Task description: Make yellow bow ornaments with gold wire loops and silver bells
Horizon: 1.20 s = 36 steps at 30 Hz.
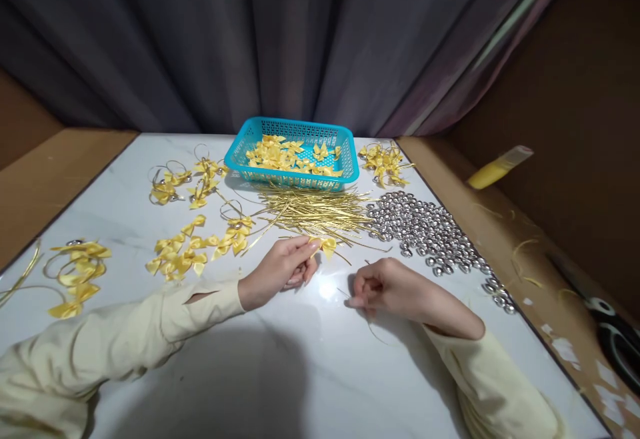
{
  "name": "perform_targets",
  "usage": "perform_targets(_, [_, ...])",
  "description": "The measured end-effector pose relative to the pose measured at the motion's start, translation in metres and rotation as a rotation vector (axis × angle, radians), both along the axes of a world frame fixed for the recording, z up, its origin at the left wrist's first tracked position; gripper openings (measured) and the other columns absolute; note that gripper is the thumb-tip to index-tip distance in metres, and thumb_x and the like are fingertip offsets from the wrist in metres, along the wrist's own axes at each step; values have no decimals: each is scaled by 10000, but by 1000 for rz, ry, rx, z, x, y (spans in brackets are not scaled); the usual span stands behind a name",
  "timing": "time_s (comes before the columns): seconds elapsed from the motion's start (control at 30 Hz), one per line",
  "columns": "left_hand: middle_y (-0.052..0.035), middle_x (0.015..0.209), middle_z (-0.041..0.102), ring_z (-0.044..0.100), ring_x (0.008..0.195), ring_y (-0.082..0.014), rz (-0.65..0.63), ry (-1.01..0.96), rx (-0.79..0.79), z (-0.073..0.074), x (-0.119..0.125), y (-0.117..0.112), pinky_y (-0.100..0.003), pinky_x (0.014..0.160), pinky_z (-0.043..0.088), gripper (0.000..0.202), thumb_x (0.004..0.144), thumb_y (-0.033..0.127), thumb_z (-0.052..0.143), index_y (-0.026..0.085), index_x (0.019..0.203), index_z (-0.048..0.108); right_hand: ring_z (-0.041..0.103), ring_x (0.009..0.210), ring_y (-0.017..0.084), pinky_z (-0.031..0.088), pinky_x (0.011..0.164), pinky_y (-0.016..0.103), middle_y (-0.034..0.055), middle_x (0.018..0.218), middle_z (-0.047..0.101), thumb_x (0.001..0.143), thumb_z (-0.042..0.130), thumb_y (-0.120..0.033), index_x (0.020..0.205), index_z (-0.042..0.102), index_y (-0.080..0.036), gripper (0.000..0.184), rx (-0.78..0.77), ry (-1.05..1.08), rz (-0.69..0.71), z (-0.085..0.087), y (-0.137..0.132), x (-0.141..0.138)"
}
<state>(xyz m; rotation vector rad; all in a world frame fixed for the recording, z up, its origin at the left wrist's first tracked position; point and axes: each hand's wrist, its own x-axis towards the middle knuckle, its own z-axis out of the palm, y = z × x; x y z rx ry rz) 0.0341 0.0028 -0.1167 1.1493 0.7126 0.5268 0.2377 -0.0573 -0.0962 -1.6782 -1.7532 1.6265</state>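
My left hand (pixel 280 264) pinches a small yellow ribbon bow (pixel 329 247) between thumb and fingertips, just in front of the pile of gold twist ties (pixel 315 212). To its right, my right hand (pixel 393 285) is closed on a thin twist tie (pixel 376 333). One end of that tie pokes out left of the fingertips and the rest curves down below the hand. A gap of bare tabletop separates the two hands. Silver bells (pixel 420 229) lie in a heap beyond my right hand.
A blue plastic basket (pixel 293 177) with yellow bows stands at the back. Bow clusters with looped ties (pixel 167 185) lie left, loose bows (pixel 175 255) nearer, another bunch (pixel 385 162) back right. Scissors (pixel 617 339), paper scraps and a yellow-filled tube (pixel 495 171) are beyond the right edge.
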Motion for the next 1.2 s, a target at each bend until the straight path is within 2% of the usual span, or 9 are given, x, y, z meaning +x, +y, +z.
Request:
perform_targets(0.1, [55,434,463,273,342,-27,-22,-38,-8,1,-2,2,-166,344,153,346,860,375,508,152,611,419,516,503,94,378,512,208,38,633,677,738,646,-369,682,618,-135,243,-37,241,-140,9,-1,-5])
perform_targets(0.2, [57,424,429,268,356,-31,-3,-74,-57,1,-3,5,-179,366,148,360,858,364,514,147,587,418,438,421,55,325,422,187,61,737,704,744,656,-329,760,650,-129,200,-96,415,-253,15,1,-9])
perform_targets(0.4, [56,422,416,255,358,-34,22,-89,-91,1,-4,8,-197,380,144,384,852,384,520,146,568,420,576,534,69,396,438,146,62,792,696,726,675,-249,752,674,-122,130,-329,669,-388,0,5,-14])
perform_targets(0.5, [56,424,428,251,351,-32,31,-56,-83,1,-3,7,-197,374,124,383,832,405,537,145,572,430,556,484,52,411,461,139,38,696,688,713,693,-235,719,659,-128,112,-403,768,-389,-7,4,-17])
perform_targets(0.6, [56,412,431,232,342,-27,23,-33,-84,2,-2,7,-200,372,107,385,817,400,550,144,558,428,443,371,32,317,384,136,14,555,646,703,704,-259,658,610,-126,169,-375,854,-300,-3,1,-23])
perform_targets(0.7, [52,401,443,223,333,-26,1,-21,-79,3,-2,6,-200,369,103,388,816,402,544,143,551,432,366,344,35,263,373,161,-20,497,585,739,672,-309,669,552,-143,216,-206,828,-328,4,-2,-31])
perform_targets(0.9, [47,379,464,226,325,-29,-41,0,-68,3,-3,6,-197,365,118,354,817,395,544,137,582,481,441,440,84,345,445,209,-25,579,540,865,526,-342,744,488,-180,205,463,375,-591,-5,-6,-45])
perform_targets(1.03, [48,379,452,223,330,-29,-20,-4,-86,2,-3,6,-198,368,110,360,807,397,555,138,571,471,489,515,112,383,514,227,-7,610,536,898,466,-276,770,483,-194,153,768,28,-550,-17,-13,-47])
perform_targets(1.2, [53,375,434,204,330,-31,-11,-2,-100,2,-3,6,-201,365,100,346,797,405,562,139,591,478,496,508,110,388,539,218,-12,626,524,905,422,-187,832,461,-203,84,919,-178,-440,-20,-15,-43])
